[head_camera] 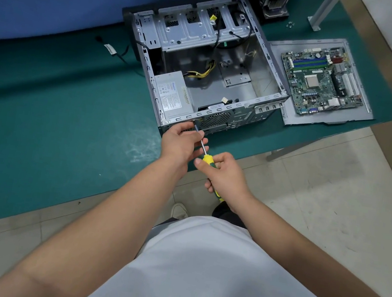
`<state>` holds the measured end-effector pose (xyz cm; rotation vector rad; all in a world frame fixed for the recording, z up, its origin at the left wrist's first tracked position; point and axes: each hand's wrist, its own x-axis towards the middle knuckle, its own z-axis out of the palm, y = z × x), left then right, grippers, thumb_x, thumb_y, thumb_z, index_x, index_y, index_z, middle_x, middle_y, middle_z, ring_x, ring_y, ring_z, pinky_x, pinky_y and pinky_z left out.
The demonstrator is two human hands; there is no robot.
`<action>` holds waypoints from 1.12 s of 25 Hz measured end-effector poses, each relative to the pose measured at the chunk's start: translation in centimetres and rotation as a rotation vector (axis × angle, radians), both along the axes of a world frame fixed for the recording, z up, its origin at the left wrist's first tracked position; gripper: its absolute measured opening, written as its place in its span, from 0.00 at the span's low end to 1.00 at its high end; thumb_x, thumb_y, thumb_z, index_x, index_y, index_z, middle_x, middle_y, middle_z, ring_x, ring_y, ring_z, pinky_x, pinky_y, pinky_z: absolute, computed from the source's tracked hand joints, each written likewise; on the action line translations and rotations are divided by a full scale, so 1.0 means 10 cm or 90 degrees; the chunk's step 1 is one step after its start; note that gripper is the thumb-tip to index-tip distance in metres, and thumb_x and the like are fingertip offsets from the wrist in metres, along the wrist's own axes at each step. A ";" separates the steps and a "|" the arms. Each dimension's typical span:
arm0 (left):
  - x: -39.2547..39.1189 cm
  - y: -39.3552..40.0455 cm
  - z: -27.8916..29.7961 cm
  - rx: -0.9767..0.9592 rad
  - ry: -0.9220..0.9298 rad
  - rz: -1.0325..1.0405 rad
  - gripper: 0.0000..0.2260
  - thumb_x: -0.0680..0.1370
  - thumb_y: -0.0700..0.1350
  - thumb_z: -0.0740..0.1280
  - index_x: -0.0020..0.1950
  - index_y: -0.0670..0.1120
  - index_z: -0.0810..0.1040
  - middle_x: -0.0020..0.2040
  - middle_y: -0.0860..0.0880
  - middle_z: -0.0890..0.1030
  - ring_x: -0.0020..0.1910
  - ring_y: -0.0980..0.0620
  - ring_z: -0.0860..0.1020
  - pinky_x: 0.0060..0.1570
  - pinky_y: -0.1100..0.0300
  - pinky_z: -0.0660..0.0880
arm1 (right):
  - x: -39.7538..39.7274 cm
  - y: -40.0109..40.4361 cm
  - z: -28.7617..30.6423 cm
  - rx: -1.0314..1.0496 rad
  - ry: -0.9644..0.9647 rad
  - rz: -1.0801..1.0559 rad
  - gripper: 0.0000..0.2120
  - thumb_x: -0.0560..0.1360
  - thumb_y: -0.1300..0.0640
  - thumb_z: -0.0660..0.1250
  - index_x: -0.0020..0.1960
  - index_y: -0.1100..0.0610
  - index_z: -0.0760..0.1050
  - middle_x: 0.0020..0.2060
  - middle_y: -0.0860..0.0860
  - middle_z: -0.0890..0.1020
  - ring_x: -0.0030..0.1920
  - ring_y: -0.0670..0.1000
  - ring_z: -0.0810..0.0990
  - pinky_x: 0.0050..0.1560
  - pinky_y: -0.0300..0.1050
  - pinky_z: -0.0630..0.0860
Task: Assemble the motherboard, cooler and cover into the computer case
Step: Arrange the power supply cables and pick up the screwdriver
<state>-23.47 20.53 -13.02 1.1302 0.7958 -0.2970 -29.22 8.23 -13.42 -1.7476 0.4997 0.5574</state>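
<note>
None of the three parts is in yet. Computer case [208, 74] lies open on its side on the green bench [45, 102], interior bare apart from the power supply [172, 94] in the near left corner and loose yellow cables [202, 72] mid-floor.

Motherboard [321, 79] sits outside, just right of the case, resting on a grey metal panel [295, 117], probably the cover, flat on the bench. Cooler [276, 2] stands at the far edge behind the case, well apart from the board; a few small screws [290, 24] lie beside it.

Hands: right hand [226, 175] curled round the yellow-green handle of a screwdriver [207, 158]. Left hand [182, 141] pinches the metal shaft near the case's rear wall, steadying it. Tip meets the rear panel close to the power supply corner; whether a screw is under it I cannot tell, fingers block it.

Judgement: early stage. Current work looks like a rear-panel screw, likely for the power supply. Left to do: seat and fasten the board, mount the cooler, connect cables, close the cover.
</note>
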 end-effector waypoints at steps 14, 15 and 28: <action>0.03 -0.03 0.15 -0.004 -0.038 -0.011 0.15 0.77 0.34 0.73 0.61 0.45 0.77 0.48 0.42 0.85 0.43 0.48 0.86 0.41 0.54 0.83 | 0.12 -0.13 0.06 0.087 -0.035 0.068 0.14 0.82 0.49 0.68 0.47 0.58 0.68 0.32 0.52 0.78 0.26 0.52 0.77 0.27 0.44 0.74; 0.11 -0.05 0.21 -0.002 -0.063 -0.014 0.14 0.77 0.35 0.73 0.60 0.46 0.77 0.48 0.43 0.85 0.43 0.48 0.86 0.41 0.55 0.83 | 0.19 -0.16 0.10 0.082 -0.050 0.082 0.13 0.83 0.49 0.66 0.47 0.57 0.69 0.32 0.51 0.78 0.27 0.52 0.77 0.28 0.45 0.75; 2.71 -0.59 0.40 0.656 -0.386 -0.571 0.18 0.83 0.51 0.66 0.73 0.57 0.74 0.72 0.52 0.75 0.72 0.46 0.73 0.70 0.51 0.69 | 2.71 -1.74 0.57 -0.005 -0.093 -0.113 0.08 0.78 0.53 0.73 0.45 0.58 0.83 0.23 0.49 0.72 0.21 0.51 0.68 0.23 0.41 0.68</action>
